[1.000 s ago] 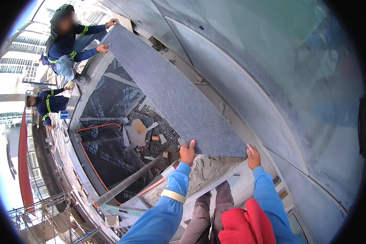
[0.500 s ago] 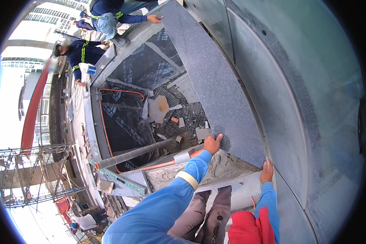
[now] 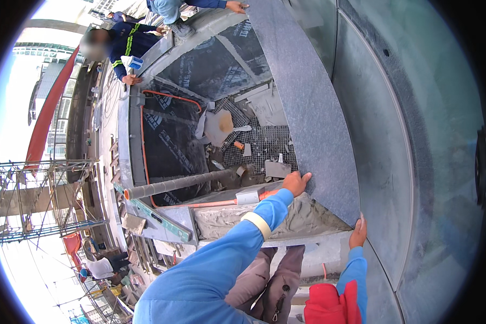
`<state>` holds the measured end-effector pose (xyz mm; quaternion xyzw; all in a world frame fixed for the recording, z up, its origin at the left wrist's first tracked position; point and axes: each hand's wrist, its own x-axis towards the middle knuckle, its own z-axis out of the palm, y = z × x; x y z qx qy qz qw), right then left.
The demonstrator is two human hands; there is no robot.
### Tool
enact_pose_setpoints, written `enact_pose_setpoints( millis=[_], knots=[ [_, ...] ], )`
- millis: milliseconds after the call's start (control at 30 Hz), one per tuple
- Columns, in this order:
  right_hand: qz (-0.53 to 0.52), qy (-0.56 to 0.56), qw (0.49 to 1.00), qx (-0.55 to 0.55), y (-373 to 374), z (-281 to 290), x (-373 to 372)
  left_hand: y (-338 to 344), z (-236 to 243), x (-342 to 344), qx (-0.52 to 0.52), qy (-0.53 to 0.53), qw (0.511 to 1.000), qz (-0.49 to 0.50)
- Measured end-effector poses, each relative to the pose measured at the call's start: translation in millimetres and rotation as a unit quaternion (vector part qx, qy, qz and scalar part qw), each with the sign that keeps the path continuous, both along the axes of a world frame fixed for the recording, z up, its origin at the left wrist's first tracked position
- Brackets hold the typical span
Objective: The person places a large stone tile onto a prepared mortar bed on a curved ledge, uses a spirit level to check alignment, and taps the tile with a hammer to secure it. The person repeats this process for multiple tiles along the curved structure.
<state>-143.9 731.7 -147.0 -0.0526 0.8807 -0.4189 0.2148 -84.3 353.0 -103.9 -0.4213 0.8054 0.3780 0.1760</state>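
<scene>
The long dark-grey stone slab point(image 3: 313, 102) is held between the grey wall panel point(image 3: 383, 162) and the black-lined open pit point(image 3: 175, 148), its near end beside the rough grey mortar bed point(image 3: 227, 220). Its left edge is pinched by the left hand point(image 3: 296, 183), thumb above; the near corner is touched by the right hand point(image 3: 358, 233), whose grip cannot be told. The slab should be kept level, fingers clear underneath. Little room is left at the wall panel, more above the pit.
</scene>
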Motion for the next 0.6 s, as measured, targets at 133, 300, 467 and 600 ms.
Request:
enact_pose_setpoints(
  millis=[133,300,467,600],
  knots=[
    [0.009,0.013,1.000,0.003,0,-1,0,-2,5,-2,-0.004,-0.009,1.000,-0.013],
    [-0.006,0.000,1.000,0.003,-3,1,0,-2,2,-1,-0.028,0.006,0.999,-0.022],
    [-0.001,0.006,1.000,0.009,-3,2,-1,-3,-5,0,-0.026,-0.006,0.999,-0.022],
    [-0.006,0.002,1.000,0.004,-3,1,-1,-2,-6,0,-0.023,-0.003,1.000,-0.018]
  ],
)
